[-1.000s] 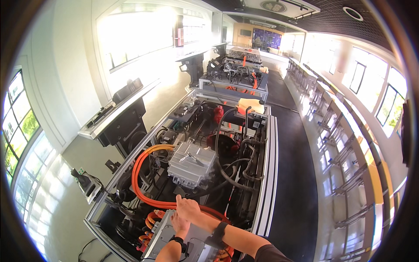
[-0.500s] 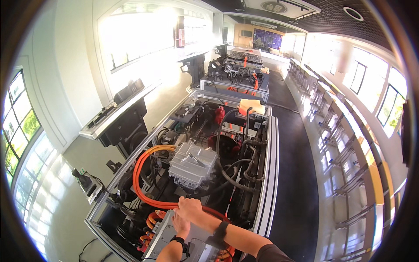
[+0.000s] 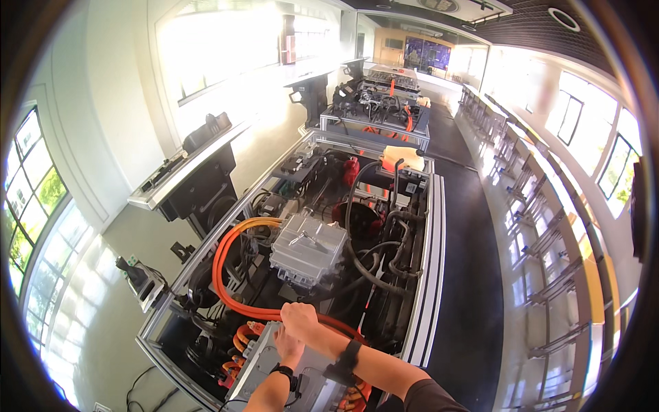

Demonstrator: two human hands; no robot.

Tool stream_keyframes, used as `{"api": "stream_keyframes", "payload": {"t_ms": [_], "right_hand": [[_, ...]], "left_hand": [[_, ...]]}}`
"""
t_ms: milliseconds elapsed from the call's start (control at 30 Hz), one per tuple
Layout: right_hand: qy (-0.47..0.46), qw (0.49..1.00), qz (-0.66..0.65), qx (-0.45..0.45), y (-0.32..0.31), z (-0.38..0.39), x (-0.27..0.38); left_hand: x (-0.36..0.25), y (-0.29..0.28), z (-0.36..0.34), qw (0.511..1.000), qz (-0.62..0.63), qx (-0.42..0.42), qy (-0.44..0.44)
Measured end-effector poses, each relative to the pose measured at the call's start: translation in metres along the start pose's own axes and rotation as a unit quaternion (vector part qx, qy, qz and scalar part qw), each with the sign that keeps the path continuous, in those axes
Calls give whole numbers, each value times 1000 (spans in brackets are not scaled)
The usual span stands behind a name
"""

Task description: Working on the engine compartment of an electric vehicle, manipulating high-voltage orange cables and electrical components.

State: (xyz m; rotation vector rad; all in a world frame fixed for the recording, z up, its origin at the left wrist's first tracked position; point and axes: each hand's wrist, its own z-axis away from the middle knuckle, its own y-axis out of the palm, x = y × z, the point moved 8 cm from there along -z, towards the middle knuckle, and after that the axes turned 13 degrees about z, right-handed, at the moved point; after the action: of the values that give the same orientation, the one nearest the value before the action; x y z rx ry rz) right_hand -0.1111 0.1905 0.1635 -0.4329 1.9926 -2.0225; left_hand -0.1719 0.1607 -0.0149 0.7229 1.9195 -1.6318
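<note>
My right hand (image 3: 300, 321) is closed in a fist at the far edge of the near silver metal box (image 3: 312, 373), right beside thick orange cables (image 3: 255, 312). What it grips, if anything, is hidden. My left hand (image 3: 289, 347) is just below and against it, over the same box. Its fingers are bent and partly covered by my right hand, so their contents do not show. The orange cables loop left and up to a second, ribbed silver housing (image 3: 307, 248). A small shiny metal piece (image 3: 302, 238) lies on that housing.
An aluminium frame (image 3: 427, 295) surrounds the machinery. Black hoses (image 3: 374, 278) run along its right side, and a pale reservoir (image 3: 402, 158) sits at the far right corner. A workbench (image 3: 185, 165) stands left, another framed rig (image 3: 377, 117) beyond, and a long row of tables (image 3: 549, 206) to the right.
The whole view has shifted slightly, with the rig appearing a little higher and farther right. Both hands remain in nearly the same place by the orange cables.
</note>
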Motion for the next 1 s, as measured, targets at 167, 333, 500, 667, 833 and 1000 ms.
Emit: {"api": "stream_keyframes", "payload": {"t_ms": [167,333,500,667,833,1000], "right_hand": [[-100,990,57,-83,-4,3,8],[26,1000,-2,0,-14,1,-10],[56,995,-42,65,-24,1,-14],[66,997,-25,13,-12,-2,-8],[-17,998,55,-32,-1,-3,8],[-79,988,79,-106,-1,-2,18]], "left_hand": [[-10,-8,1,999,-26,-31,23],[-7,-7,3,998,-30,-31,34],[-7,-11,4,996,-36,-68,45],[-10,-14,3,998,-6,-59,29],[-10,-14,4,998,27,-53,3],[-14,-18,2,998,-2,-57,36]]}}
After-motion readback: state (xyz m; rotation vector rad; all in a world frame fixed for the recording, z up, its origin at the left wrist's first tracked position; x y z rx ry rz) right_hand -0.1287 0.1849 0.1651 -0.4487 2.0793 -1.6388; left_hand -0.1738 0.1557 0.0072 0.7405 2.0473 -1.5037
